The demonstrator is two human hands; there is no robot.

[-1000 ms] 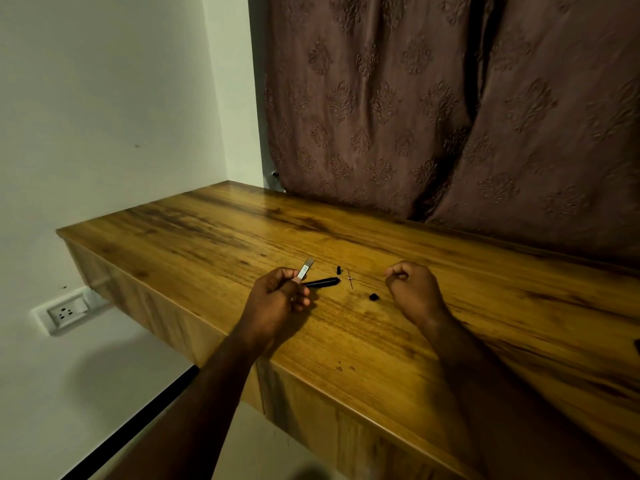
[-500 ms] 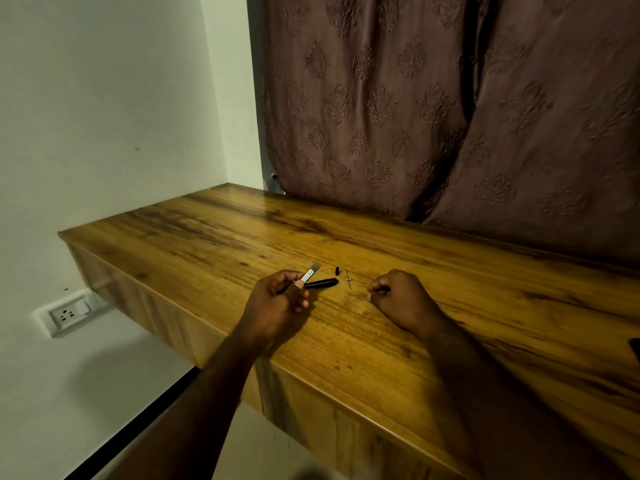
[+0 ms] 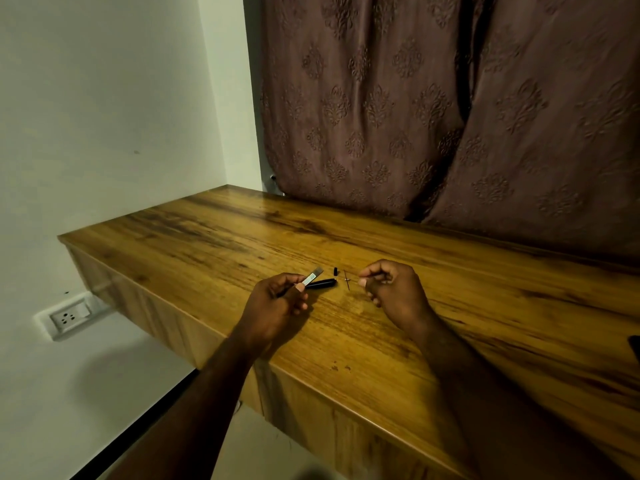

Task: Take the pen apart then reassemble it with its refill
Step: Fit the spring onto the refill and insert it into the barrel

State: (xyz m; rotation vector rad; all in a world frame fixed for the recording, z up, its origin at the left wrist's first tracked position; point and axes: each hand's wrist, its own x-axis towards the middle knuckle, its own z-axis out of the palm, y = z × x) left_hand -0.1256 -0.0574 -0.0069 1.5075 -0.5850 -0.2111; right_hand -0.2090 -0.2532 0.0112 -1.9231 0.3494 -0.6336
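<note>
3 pen parts are laid on the wooden desk: black barrel, small black tip, thin refill. A silver pen piece is pinched by the left hand; the fingers of the right hand are curled, contents indiscernible.

The gap between the left hand, pinching a silver clip, and the right hand is narrow and cluttered: a black barrel, a small black cap and a thin refill lie there on the desk. Open wood runs left to the wall, far to the curtain and right to a dark object at the edge.
</note>
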